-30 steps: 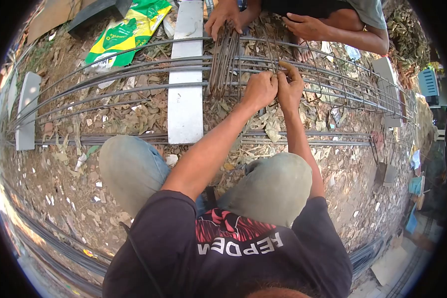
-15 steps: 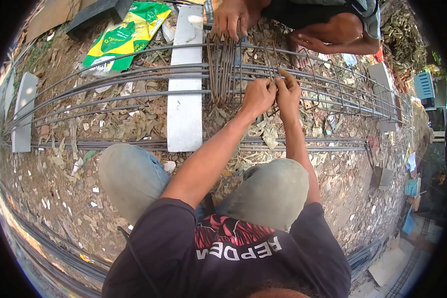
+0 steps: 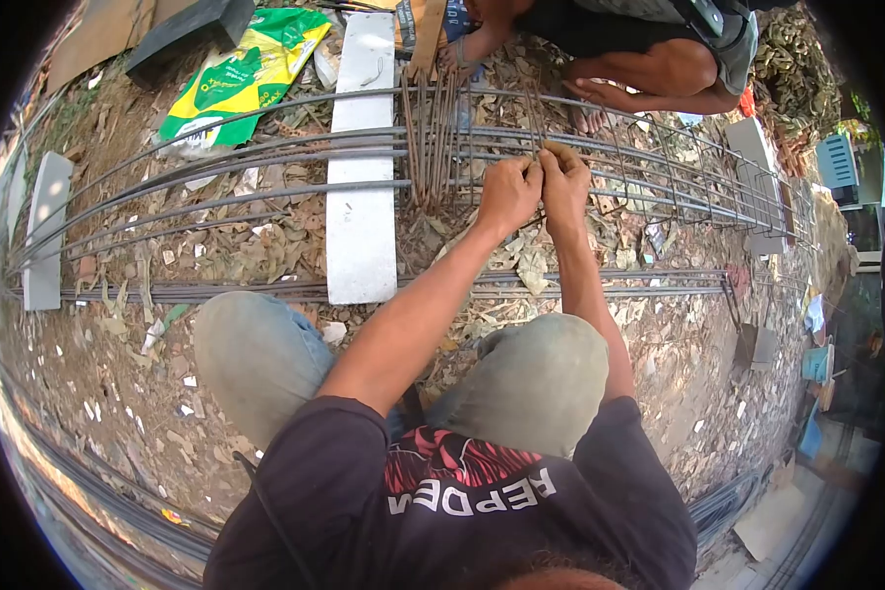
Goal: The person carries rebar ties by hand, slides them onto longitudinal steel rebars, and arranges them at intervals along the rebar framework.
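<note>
Both my hands meet over the long steel reinforcing bars (image 3: 295,154), side by side with fingertips almost touching. My left hand (image 3: 508,193) is closed in a pinch at a bar. Close beside it, my right hand (image 3: 566,187) also pinches with bent fingers. Whatever lies between the fingertips is too small to make out. Left of my hands, a bunch of rusty stirrups (image 3: 429,147) hangs upright around the bars. More stirrups (image 3: 659,172) stand spaced apart along the bars to the right.
A white block (image 3: 362,211) lies under the bars, with other blocks (image 3: 46,231) near both ends. Across the bars another person (image 3: 649,64) crouches. A green and yellow sack (image 3: 241,84) lies at upper left. Leaves and rubble cover the ground; more bars (image 3: 197,289) run near my knees.
The other person's hand has drawn back from the top of the stirrup bunch, and a brown strip now shows there. My hands stay pinched in nearly the same place.
</note>
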